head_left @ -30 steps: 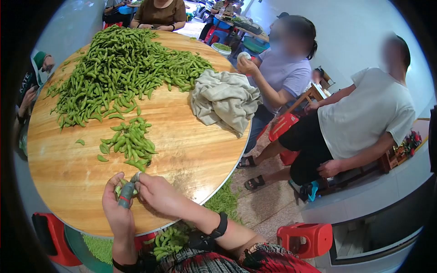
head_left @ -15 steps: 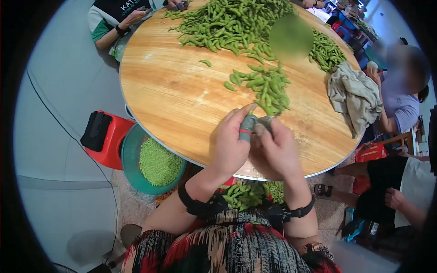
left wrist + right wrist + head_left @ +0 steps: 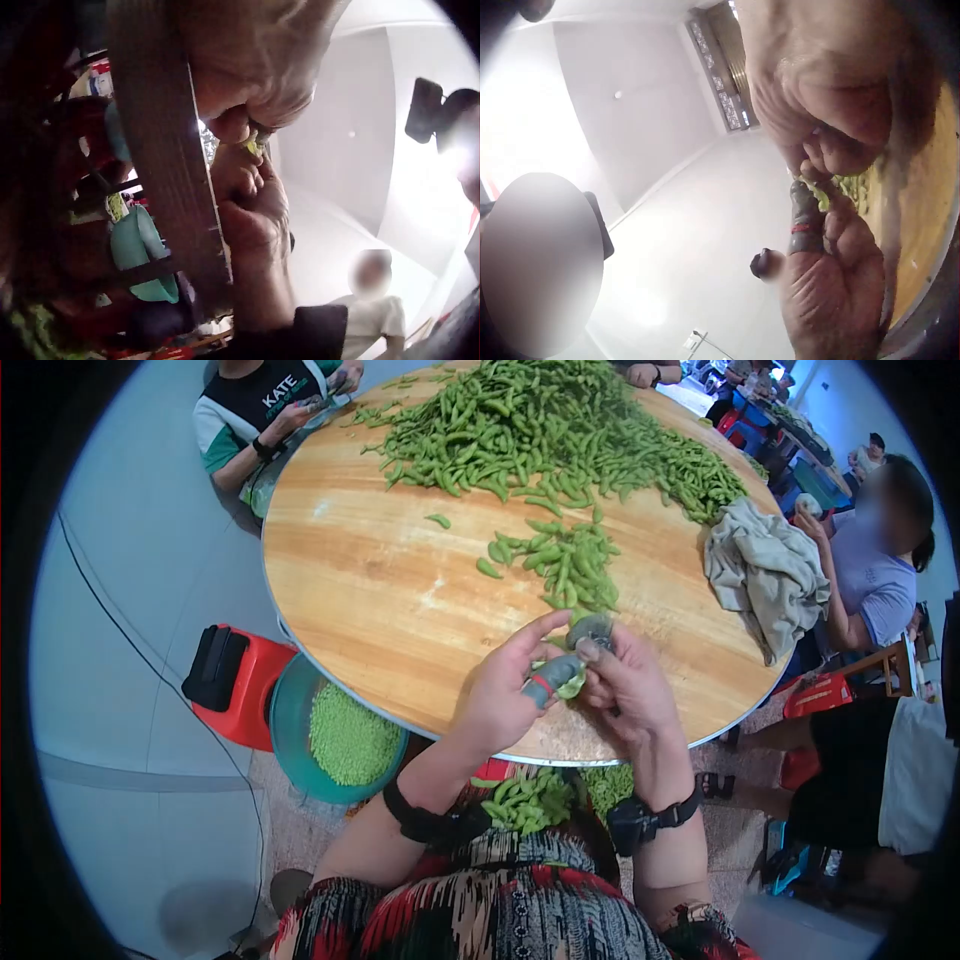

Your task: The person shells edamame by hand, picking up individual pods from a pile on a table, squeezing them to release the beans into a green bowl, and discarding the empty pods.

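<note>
Over the near edge of the round wooden table (image 3: 400,650), the left hand (image 3: 505,685) pinches a green pod (image 3: 572,686) between its fingers and a grey-sheathed thumb banded in red. The right hand (image 3: 635,685) meets it from the other side, its covered fingertips also on the pod. In the right wrist view the pod (image 3: 823,201) shows between the two hands, beside the grey thumb cover (image 3: 805,217). A small bunch of pods (image 3: 575,565) lies just beyond the hands, and a large heap (image 3: 520,430) covers the table's far side.
A crumpled grey cloth (image 3: 765,570) lies at the table's right edge. Below the left edge are a teal basin (image 3: 290,730) of shelled beans and a red stool (image 3: 255,690). More pods (image 3: 530,800) are at the lap. Other people sit or stand around the table.
The head view has swung so the table sits further right than a second ago. Since half a second ago, the hands show a pale green pod between them, and the right hand has turned slightly.
</note>
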Available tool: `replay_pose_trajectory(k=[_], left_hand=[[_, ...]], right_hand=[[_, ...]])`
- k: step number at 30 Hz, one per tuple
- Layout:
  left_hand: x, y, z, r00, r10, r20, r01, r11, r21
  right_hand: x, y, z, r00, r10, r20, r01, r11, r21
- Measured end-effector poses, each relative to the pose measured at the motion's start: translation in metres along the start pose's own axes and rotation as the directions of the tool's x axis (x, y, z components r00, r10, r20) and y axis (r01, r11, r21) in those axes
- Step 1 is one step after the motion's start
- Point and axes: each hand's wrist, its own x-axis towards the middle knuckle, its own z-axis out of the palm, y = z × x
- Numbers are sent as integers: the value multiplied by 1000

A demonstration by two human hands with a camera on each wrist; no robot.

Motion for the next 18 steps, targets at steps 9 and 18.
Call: replay_pose_trajectory(k=[9, 18], left_hand=[[-6, -1, 6, 997, 4, -71, -12, 994, -104], [-11, -6, -5, 984, 101, -144, -112, 991, -70]], right_hand=[[-2, 14, -1, 993, -44, -107, 65, 977, 203], [-7, 15, 6, 939, -186, -289, 216, 973, 77]])
